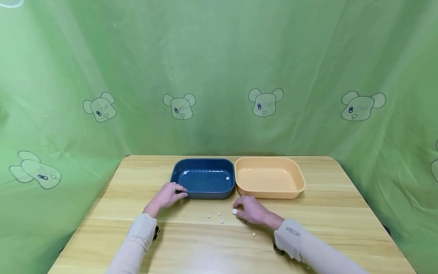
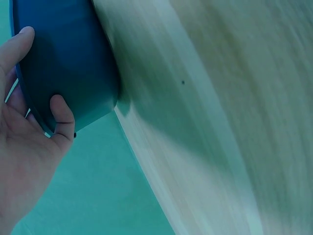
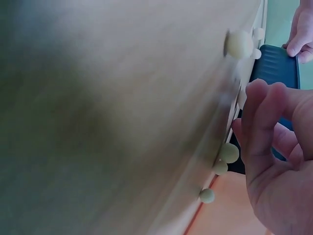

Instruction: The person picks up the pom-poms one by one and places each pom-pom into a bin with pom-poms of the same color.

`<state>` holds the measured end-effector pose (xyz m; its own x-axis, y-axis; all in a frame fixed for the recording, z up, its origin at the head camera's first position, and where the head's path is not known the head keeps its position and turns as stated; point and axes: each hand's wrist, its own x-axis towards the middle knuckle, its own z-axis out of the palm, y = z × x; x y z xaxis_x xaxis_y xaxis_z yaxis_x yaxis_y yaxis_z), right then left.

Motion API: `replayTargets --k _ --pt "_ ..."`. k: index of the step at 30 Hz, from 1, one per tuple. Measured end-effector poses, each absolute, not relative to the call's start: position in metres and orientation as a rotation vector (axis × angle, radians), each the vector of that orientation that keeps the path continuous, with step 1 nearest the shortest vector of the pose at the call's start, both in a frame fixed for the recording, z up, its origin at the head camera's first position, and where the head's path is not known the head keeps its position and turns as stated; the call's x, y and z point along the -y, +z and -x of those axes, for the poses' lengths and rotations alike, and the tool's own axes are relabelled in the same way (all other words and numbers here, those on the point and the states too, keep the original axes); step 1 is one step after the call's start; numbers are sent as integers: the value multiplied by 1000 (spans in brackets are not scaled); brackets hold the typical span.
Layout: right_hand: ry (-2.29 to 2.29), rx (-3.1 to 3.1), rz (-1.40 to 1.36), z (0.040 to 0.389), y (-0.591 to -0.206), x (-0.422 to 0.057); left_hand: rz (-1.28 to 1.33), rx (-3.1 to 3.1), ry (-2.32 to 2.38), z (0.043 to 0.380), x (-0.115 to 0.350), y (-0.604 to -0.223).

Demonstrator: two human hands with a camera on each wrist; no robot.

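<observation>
My left hand (image 1: 168, 196) grips the near left corner of a dark blue plastic basin (image 1: 203, 195), and in the left wrist view its digits press the basin's outer wall (image 2: 73, 58). Two white balls lie inside that basin, one at the left (image 1: 185, 172) and one at the right (image 1: 227, 178). In front of the basins, my right hand (image 1: 252, 210) pinches a larger white ball (image 1: 234, 211) between thumb and fingertips, low over the table. The right wrist view shows these curled fingers hiding part of the scene behind them.
A light orange basin (image 1: 270, 195) stands against the blue one's right side, with two small pale balls inside. Several small balls, one white (image 1: 221, 221) and one yellowish (image 1: 254, 234) among them, lie on the wooden table (image 1: 191, 247). A green curtain (image 1: 219, 129) hangs behind.
</observation>
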<state>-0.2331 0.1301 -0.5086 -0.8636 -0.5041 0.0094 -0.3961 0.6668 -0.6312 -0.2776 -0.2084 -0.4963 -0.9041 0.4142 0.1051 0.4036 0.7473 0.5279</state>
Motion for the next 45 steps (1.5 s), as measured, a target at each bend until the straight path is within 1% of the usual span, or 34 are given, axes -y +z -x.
replayTargets --k 5,11,18,30,36,45 --pt "-903 -2764 806 233 -507 -129 -710 -2914 901 277 208 -495" --pt "-873 -2782 894 236 -508 -129 -809 -2931 890 277 208 -491" --pt "-866 -2791 887 241 -511 -131 -838 -2933 869 278 207 -490" --pt "-872 -2759 844 238 -507 -130 -795 -2912 892 276 208 -491" --pt "-849 -2795 900 235 -503 -129 -774 -2922 884 277 207 -494" --pt "-880 -2813 891 237 -488 -125 -711 -2910 853 277 206 -493"
